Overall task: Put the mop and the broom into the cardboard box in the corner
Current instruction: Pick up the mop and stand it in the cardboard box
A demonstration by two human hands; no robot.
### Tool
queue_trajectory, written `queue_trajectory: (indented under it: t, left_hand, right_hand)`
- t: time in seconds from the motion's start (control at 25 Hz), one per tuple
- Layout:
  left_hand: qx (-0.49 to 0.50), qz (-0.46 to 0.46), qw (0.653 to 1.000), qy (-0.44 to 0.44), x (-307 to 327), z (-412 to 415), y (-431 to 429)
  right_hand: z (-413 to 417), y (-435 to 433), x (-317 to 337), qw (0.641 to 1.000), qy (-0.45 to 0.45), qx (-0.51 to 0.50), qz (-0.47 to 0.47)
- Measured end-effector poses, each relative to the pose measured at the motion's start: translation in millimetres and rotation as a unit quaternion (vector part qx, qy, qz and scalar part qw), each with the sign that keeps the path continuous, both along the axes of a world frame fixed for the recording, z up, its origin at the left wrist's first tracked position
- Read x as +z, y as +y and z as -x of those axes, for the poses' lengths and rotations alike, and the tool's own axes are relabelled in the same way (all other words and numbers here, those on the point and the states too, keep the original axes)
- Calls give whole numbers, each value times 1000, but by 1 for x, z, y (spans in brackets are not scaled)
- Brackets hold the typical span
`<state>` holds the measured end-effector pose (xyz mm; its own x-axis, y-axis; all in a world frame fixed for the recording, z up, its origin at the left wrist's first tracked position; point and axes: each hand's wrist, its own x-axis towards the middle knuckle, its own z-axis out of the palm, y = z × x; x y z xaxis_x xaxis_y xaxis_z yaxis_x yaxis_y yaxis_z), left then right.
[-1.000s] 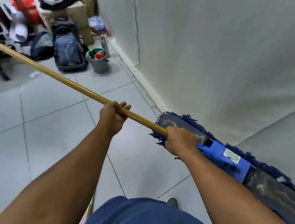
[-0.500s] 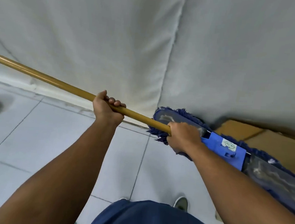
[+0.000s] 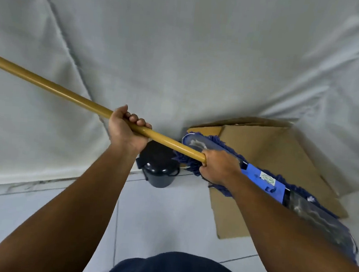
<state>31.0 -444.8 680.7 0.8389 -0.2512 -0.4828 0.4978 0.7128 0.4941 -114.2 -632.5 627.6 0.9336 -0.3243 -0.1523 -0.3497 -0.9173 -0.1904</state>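
Observation:
I hold a flat dust mop with a long yellow wooden handle (image 3: 54, 90) and a wide blue fringed head (image 3: 263, 180). My left hand (image 3: 125, 131) grips the handle near its middle. My right hand (image 3: 219, 167) grips the handle's lower end, right at the blue bracket. The mop head hangs tilted in front of the open cardboard box (image 3: 281, 153), which stands in the corner where two white walls meet. The broom is not in view.
A small dark bucket with a lid (image 3: 158, 168) stands on the tiled floor against the wall, just left of the box and under the mop handle. White sheet-covered walls (image 3: 181, 49) close in ahead and to the right.
The view has swung right from the cluttered side of the room to the corner. The cardboard box and the dark bucket have come into sight. Both hands keep their grip on the mop.

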Motion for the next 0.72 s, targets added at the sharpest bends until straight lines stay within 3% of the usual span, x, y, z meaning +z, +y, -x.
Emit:
queue_trajectory:
  t: [0.44, 0.6, 0.72]
  left_hand:
    - [-95, 13, 970, -224, 68, 99, -200]
    - [-173, -3, 923, -343, 97, 127, -263]
    - [-244, -41, 866, -434, 110, 148, -319]
  right_hand:
    - [122, -185, 3, 982, -47, -135, -123]
    - [138, -222, -10, 949, -108, -214, -206]
    - [145, -256, -25, 907, -147, -278, -278]
